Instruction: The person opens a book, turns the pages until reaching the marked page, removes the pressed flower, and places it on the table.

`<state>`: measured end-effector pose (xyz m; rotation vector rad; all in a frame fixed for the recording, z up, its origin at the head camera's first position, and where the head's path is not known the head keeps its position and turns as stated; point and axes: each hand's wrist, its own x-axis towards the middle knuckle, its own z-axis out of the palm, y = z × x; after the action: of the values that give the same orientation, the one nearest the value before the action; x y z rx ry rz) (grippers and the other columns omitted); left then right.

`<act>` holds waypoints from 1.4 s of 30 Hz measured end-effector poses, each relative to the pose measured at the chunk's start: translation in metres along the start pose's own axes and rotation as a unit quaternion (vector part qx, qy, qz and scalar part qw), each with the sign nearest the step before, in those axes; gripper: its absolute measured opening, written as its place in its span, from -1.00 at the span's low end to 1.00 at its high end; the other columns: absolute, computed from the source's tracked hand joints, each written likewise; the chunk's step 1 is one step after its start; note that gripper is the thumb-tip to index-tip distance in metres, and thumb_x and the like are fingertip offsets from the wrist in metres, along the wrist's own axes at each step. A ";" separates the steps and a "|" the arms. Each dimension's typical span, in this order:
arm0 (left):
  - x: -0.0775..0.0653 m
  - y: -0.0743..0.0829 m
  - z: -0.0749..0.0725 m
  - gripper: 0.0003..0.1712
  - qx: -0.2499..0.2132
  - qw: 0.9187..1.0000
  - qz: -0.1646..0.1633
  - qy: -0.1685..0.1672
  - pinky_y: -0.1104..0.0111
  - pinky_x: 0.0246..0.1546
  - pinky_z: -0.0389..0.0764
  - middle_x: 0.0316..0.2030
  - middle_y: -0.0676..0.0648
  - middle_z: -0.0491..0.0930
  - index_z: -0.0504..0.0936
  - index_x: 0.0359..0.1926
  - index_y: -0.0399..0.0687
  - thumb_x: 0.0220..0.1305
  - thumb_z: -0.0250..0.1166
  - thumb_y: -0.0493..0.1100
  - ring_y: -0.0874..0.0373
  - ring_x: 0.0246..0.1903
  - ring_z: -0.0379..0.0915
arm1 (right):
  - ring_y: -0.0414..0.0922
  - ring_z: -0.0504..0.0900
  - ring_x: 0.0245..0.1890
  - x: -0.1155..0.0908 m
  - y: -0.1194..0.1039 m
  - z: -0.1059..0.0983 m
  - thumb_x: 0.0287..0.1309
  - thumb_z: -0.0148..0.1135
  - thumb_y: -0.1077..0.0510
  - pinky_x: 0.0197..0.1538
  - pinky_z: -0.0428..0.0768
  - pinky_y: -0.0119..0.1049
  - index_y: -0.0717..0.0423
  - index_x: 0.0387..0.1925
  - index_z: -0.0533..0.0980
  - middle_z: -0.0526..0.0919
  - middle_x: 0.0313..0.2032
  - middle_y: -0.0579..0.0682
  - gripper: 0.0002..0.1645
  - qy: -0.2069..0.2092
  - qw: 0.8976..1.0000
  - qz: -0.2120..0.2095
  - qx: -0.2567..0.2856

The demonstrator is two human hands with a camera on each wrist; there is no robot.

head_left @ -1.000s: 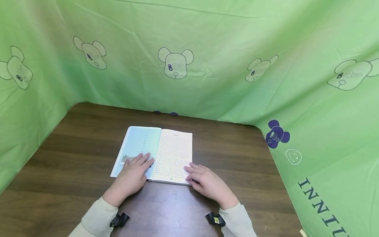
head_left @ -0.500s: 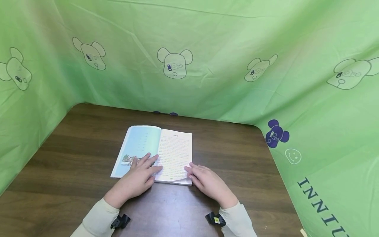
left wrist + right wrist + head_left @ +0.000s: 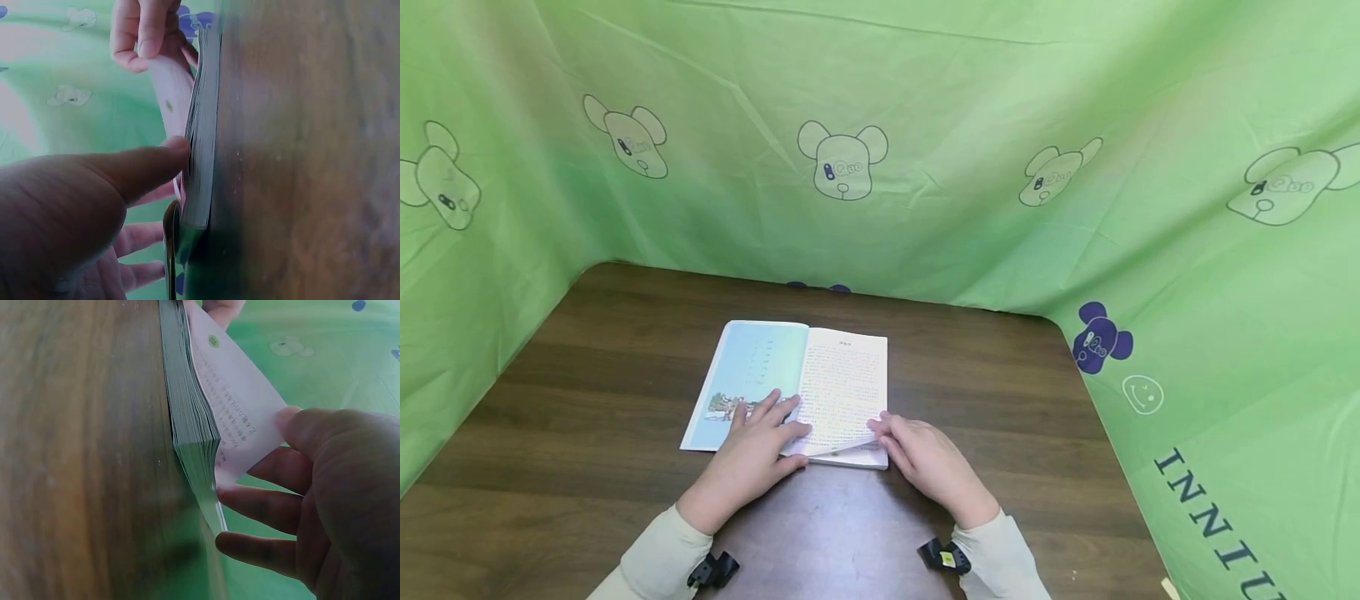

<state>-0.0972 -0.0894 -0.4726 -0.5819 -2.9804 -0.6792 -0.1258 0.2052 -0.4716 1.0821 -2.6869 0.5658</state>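
An open book (image 3: 842,375) lies on the table, with a pale blue illustrated left page (image 3: 760,354) and printed text on the right. My left hand (image 3: 752,454) rests spread across the lower spine, its thumb (image 3: 156,165) by the bottom edge of the page block. At the lower right corner, my right hand (image 3: 932,462) pinches a single page (image 3: 234,387) between thumb and index finger. That page's corner is lifted and bent up from the stack beneath; the other right fingers sit near the book's side edge.
The brown wooden table (image 3: 1000,375) extends around the book. Green cloth (image 3: 925,233) with bear-head prints hangs behind the table and along both sides. A small black wrist camera (image 3: 713,570) sits at the left cuff, another black camera (image 3: 945,556) at the right.
My left hand has shifted right from the blue page onto the spine, its thumb moving out right along the bottom edge. My right hand has lifted the lower right corner of the page.
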 end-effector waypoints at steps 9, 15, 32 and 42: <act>0.002 -0.001 0.003 -0.64 0.010 1.000 -0.001 0.018 -0.46 0.36 0.05 0.41 -0.11 0.45 0.74 0.11 0.13 0.33 0.41 0.05 -0.24 0.50 0.16 | -0.08 0.67 0.17 -0.001 0.003 -0.002 0.33 0.35 0.09 0.22 0.60 -0.09 0.04 0.11 0.55 0.68 0.20 -0.07 -0.64 0.073 0.997 0.005 0.006; 0.001 -0.004 0.005 -0.40 0.000 0.998 0.002 0.066 -0.44 0.32 0.17 0.40 -0.14 0.46 0.55 0.34 0.01 0.30 0.40 -0.04 -0.19 0.43 0.30 | -0.04 0.58 0.29 -0.001 0.004 -0.003 0.36 0.31 0.05 0.30 0.53 -0.04 0.07 0.17 0.51 0.56 0.34 -0.05 -0.58 0.085 0.996 0.035 0.016; 0.007 -0.017 -0.006 0.36 0.043 0.977 0.059 0.201 -0.37 0.43 -0.09 0.62 -0.31 -0.37 -0.17 0.65 -0.08 0.02 0.58 -0.18 -0.33 0.59 -0.40 | 0.02 0.35 0.48 -0.001 0.006 0.003 0.29 0.39 -0.05 0.49 0.28 0.12 0.05 0.32 0.50 0.44 0.44 0.05 -0.37 -0.030 0.999 -0.001 0.019; 0.006 -0.021 -0.010 0.23 0.083 0.976 0.082 0.183 -0.41 0.40 -0.49 0.65 -0.20 -0.36 0.01 0.64 0.03 0.04 0.53 -0.20 -0.36 0.59 -0.49 | 0.08 0.26 0.53 -0.004 0.006 0.005 0.31 0.36 -0.12 0.52 0.16 0.20 -0.04 0.40 0.47 0.37 0.49 0.02 -0.31 -0.075 0.997 -0.003 0.036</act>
<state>-0.1110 -0.1089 -0.4720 -0.6060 -2.5816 -0.4587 -0.1275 0.2101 -0.4789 1.1964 -2.8104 0.6065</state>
